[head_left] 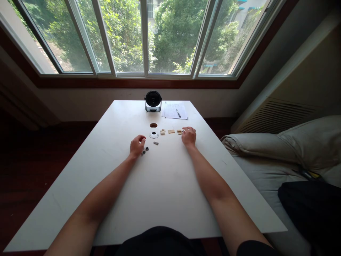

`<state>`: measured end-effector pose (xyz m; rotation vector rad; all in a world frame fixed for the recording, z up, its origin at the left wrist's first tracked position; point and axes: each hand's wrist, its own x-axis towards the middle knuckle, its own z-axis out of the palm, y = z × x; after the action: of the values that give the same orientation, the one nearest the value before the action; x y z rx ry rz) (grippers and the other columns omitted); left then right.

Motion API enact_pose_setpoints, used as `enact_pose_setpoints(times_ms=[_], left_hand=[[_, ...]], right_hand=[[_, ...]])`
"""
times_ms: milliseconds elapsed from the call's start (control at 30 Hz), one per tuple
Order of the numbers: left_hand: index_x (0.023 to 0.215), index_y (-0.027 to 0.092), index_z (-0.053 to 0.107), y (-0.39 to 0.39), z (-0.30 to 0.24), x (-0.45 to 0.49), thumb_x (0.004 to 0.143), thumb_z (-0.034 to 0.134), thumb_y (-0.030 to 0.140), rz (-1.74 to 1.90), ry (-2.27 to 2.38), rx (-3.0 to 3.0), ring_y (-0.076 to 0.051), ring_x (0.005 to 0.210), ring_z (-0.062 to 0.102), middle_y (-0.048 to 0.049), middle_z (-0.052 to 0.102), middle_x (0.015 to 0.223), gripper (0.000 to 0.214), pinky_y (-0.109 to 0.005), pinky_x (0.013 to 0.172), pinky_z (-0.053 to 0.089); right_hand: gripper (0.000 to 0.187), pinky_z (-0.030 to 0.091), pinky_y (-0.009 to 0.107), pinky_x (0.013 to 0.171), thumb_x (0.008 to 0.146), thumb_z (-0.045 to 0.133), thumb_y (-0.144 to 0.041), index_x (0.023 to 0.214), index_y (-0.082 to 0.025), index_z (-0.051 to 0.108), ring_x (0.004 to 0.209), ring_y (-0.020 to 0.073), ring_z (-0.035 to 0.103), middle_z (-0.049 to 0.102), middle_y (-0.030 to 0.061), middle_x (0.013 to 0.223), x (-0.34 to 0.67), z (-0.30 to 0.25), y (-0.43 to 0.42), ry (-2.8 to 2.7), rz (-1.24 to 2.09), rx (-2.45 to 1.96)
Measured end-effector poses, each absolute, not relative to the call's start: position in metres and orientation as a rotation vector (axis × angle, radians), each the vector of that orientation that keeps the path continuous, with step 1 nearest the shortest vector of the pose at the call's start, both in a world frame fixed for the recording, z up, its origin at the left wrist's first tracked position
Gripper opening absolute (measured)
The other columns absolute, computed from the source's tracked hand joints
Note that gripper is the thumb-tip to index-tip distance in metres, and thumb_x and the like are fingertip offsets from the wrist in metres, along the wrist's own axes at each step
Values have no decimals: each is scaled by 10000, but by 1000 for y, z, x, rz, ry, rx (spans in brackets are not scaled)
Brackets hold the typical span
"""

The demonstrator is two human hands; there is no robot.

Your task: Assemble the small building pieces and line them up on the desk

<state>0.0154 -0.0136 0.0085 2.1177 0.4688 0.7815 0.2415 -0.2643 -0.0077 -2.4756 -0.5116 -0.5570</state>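
white table (165, 185) | desk fan (153, 101) | papers (174, 110) | tan bricks (171, 131) | dark bricks (145, 150) | white ring (153, 134)

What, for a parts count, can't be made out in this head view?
All in the head view:
Left hand: its curled fingers hide whether it holds anything.
Right hand: its fingers cover the end of the row of tan building pieces, so anything beneath is hidden.
Dark pieces: too small to count or tell apart.
Paper sheet: its writing is too small to read.
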Motion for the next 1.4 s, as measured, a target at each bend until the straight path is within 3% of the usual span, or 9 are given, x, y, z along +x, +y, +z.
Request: enact_pose_setpoints(times_ms=[200,433,600,800,1167,1400], left_hand=[[919,231,685,-16,8,16,886,537,349,763,470,2148,-196,804,639,-39,722,870,193,-318,735,461],[933,235,685,-15,8,15,893,525,360,738,476,2170,-195,812,637,-42,721,882,207,-316,731,462],[928,237,678,-15,9,15,897,523,371,725,470,2168,-191,806,631,-37,720,879,208,-314,737,459],[895,238,681,-16,11,15,878,550,371,734,461,2129,-198,786,628,-40,717,857,188,-319,724,455],[890,231,687,-16,10,15,869,560,358,744,478,2083,-194,779,632,-39,712,851,180,-314,714,466],[921,202,660,-2,3,20,861,536,354,863,543,1755,-174,808,638,-39,685,850,205,-293,740,503]], right_hand=[[450,363,400,1072,957,399,-171,1347,-229,617,1264,273,456,514,123,1409,257,-18,-280,-484,-343,-2618],[432,353,358,1102,974,387,-194,1324,-241,636,1282,247,475,512,99,1431,259,-23,-276,-525,-283,-2633],[423,359,339,1104,976,382,-196,1320,-190,628,1282,230,482,533,109,1413,262,-25,-277,-515,-284,-2622],[419,388,342,1070,950,387,-175,1286,-127,633,1230,234,528,578,141,1357,263,-22,-277,-485,-304,-2536],[357,437,340,966,913,409,-188,1137,-141,683,1074,234,576,641,134,1201,250,-9,-278,-440,-407,-2398],[258,449,321,891,943,459,-192,1031,-159,700,965,226,599,682,104,1043,212,15,-248,-768,-485,-2274]])
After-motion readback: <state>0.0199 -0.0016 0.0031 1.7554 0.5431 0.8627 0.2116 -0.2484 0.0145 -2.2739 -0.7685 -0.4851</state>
